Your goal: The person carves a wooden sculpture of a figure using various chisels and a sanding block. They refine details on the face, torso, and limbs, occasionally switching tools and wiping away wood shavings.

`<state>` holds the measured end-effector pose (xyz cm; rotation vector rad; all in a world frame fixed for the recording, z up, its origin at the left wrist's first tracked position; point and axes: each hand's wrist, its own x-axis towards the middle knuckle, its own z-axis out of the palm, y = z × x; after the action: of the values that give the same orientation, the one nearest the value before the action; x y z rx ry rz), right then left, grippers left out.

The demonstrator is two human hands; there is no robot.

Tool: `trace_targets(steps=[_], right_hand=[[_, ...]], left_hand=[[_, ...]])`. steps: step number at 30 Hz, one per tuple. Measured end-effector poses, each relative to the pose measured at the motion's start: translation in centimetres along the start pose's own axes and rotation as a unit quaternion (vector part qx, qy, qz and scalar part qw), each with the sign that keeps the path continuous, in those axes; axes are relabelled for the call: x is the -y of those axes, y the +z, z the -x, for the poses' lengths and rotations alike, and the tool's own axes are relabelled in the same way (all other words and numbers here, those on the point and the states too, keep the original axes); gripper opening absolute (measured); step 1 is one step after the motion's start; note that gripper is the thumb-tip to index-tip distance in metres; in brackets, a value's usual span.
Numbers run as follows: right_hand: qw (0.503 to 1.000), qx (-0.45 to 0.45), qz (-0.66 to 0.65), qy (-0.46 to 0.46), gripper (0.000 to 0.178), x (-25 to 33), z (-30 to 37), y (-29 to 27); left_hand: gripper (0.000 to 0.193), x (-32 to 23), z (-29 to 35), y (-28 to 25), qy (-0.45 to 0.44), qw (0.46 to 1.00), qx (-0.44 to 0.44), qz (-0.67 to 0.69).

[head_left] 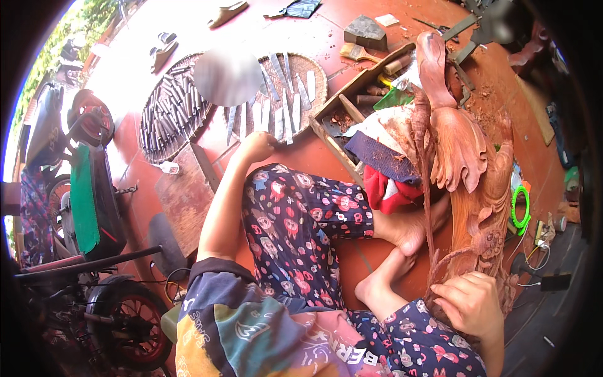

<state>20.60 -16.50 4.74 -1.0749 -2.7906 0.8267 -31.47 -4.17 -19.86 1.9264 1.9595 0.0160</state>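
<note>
My left hand (256, 148) reaches to the near rim of a round woven tray (322, 78). Its fingers are curled, and what they hold, if anything, is hidden. Several flat metal blades (287, 116) lie on that tray just beyond the knuckles. At the lower right, my right hand (468, 303) is closed against the lower part of a large reddish-brown wood carving (461, 151). The carving stands tall beside my legs, with drapery-like folds, a thin branch-like stem and flower shapes.
Left of the blades, another woven tray (173, 113) holds many dark-handled carving tools. A wooden box (330, 138) contains cloths, shavings and a green bag. A brush (357, 52) and a dark block (365, 32) lie behind it. A motorbike wheel (129, 323) stands lower left.
</note>
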Motion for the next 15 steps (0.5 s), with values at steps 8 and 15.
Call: trace_targets(steps=[8,15], right_hand=[[1.0,-0.003,-0.027,-0.002,0.022,-0.2,0.0,0.0],[0.997,-0.011,-0.076,0.022,0.023,-0.3,0.4,-0.1]], left_hand=[[0.022,8.9,-10.4,-3.0,-0.232,0.942,-0.134,0.201],[0.026,10.2,-17.8,-0.4,-0.406,0.871,-0.269,0.066]])
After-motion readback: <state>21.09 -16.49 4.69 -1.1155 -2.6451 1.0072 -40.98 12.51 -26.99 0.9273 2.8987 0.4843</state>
